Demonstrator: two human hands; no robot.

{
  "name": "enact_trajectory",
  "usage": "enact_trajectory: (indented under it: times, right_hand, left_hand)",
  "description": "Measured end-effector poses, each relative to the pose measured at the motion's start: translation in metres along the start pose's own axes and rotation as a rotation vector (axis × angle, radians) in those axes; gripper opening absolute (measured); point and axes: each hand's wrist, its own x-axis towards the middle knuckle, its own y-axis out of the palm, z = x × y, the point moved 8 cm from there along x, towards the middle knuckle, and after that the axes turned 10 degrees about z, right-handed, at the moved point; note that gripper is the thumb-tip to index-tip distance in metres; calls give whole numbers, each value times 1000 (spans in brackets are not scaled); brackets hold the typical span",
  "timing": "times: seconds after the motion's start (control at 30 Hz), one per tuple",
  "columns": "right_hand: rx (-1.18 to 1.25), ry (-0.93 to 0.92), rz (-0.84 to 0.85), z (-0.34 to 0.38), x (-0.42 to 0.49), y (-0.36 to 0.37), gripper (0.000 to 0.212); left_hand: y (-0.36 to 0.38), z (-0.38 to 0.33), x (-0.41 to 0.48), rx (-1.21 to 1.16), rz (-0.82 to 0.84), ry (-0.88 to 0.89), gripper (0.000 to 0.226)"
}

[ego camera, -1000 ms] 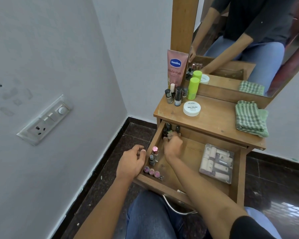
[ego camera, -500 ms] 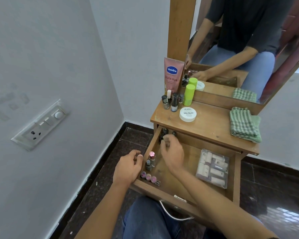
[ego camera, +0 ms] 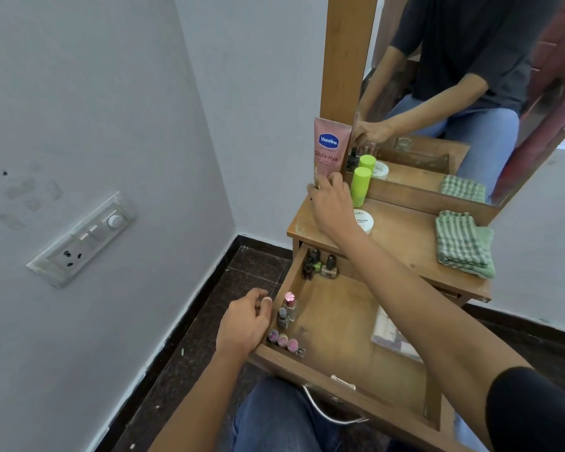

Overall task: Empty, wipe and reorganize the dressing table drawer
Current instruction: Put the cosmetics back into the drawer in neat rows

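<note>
The wooden drawer (ego camera: 340, 321) is pulled open over my lap. Inside are nail polish bottles in the back left corner (ego camera: 320, 265), two more bottles by the left wall (ego camera: 287, 309), small pink-lidded pots (ego camera: 282, 340) at the front left and a clear plastic case (ego camera: 392, 337) on the right. My left hand (ego camera: 245, 324) holds the drawer's left wall. My right hand (ego camera: 331, 203) is up on the tabletop (ego camera: 405, 236) in front of the Vaseline tube (ego camera: 330, 148), fingers curled round a small bottle that is mostly hidden.
A green bottle (ego camera: 361, 187) and a white jar (ego camera: 364, 220) stand beside my right hand. A folded green checked cloth (ego camera: 463, 243) lies at the tabletop's right. The mirror (ego camera: 470, 93) rises behind. A wall with a socket plate (ego camera: 82, 239) is close on the left.
My right hand rose from the drawer's back left corner to the tabletop by the Vaseline tube. The left hand stayed on the drawer's wall.
</note>
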Motion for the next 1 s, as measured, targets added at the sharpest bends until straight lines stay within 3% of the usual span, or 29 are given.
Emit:
enact_trajectory:
  times: [0.17, 0.33, 0.4, 0.53, 0.6, 0.83, 1.0]
  right_hand:
    - [24, -4, -10, -2, -1, 6, 24]
    - [-13, -86, -136, 3, -6, -10, 14]
    - [173, -64, -246, -2, -19, -24, 9]
    - [743, 88, -279, -14, -78, -44, 16]
    - [825, 116, -232, -11, -108, -37, 14]
    - [817, 219, 209, -2, -154, 51, 20]
    - [780, 249, 306, 2, -166, 81, 24]
  left_hand:
    - [0, 1, 0, -6, 0, -9, 32]
    - [0, 1, 0, -2, -3, -9, 31]
    - [0, 1, 0, -2, -2, -6, 31]
    - [1, 2, 1, -10, -5, 6, 32]
    - [1, 1, 1, -10, -8, 12, 31]
    - [0, 0, 1, 13, -7, 2, 31]
    - [0, 0, 0, 20, -2, 3, 30]
